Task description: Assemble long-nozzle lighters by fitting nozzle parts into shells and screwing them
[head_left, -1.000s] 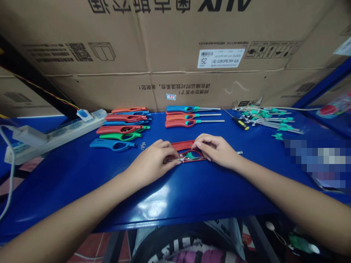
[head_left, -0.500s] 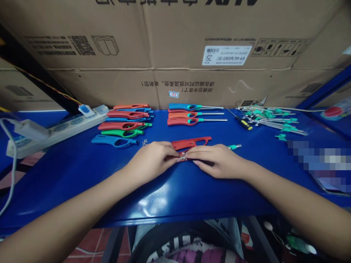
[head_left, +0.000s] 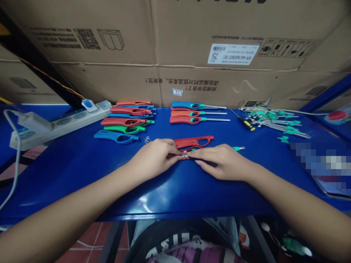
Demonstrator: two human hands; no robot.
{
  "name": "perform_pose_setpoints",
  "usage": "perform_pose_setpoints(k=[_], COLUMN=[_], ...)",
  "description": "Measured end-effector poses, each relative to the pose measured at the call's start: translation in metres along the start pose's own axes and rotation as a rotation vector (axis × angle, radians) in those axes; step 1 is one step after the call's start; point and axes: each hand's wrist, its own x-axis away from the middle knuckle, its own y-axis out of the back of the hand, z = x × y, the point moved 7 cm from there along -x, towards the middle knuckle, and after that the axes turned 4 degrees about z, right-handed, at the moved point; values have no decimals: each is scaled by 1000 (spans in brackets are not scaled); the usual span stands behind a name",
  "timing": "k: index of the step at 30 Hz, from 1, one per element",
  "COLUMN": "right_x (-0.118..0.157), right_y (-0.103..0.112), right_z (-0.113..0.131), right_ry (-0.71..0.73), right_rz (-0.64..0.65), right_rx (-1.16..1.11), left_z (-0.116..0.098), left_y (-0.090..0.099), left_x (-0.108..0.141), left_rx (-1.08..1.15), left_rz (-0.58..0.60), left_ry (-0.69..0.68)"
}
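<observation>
My left hand [head_left: 159, 155] and my right hand [head_left: 226, 160] come together over an opened red lighter [head_left: 185, 156], fingers closed on its body from both sides. Small metal and clear parts show inside it between my fingertips. Past my right hand a metal tube with a teal collar [head_left: 238, 148] sticks out to the right; the hand hides the stretch between. Just behind my fingers lies a red half shell [head_left: 193, 142] with a trigger loop, its hollow inside facing up. Tiny wire-like pieces [head_left: 147, 140] lie beyond my left hand.
Red, blue, orange and green handle shells [head_left: 117, 137] lie at left beside a power strip [head_left: 74, 124]. Several long-nosed lighters [head_left: 185, 120] lie at the back. A yellow-black screwdriver [head_left: 246, 124] and teal-tipped metal rods [head_left: 287, 126] are at right. A cardboard box [head_left: 175, 36] stands behind.
The whole view has shifted slightly. My right fingertips have drawn back a little, so more of the lighter's inner parts shows. Both hands stay on it.
</observation>
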Motion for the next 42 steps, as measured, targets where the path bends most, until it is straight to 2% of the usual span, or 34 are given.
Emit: perform_pose_setpoints(k=[3, 9, 14, 21, 31, 35, 38, 42], right_x=[-1, -1, -2, 0, 2, -2, -3, -1], right_y=[0, -1, -3, -5, -8, 2, 12, 17], right_z=[-3, -2, -3, 1, 13, 8, -11, -44], right_ry=[-34, 22, 4, 90, 199, 108, -37, -174], right_rz=[-3, -22, 9, 55, 79, -80, -235, -311], right_rx=[-2, 39, 92, 193, 309, 203, 101, 1], left_z=[-1, -1, 0, 7, 9, 7, 6, 7], left_y=[0, 1, 1, 0, 0, 1, 1, 1], left_x=[0, 1, 1, -1, -3, -4, -3, -2], left_rx=[-13, -21, 3, 103, 131, 106, 114, 126], left_rz=[-1, -11, -21, -39, -31, -28, -33, -43], left_ry=[6, 19, 23, 84, 72, 71, 61, 65])
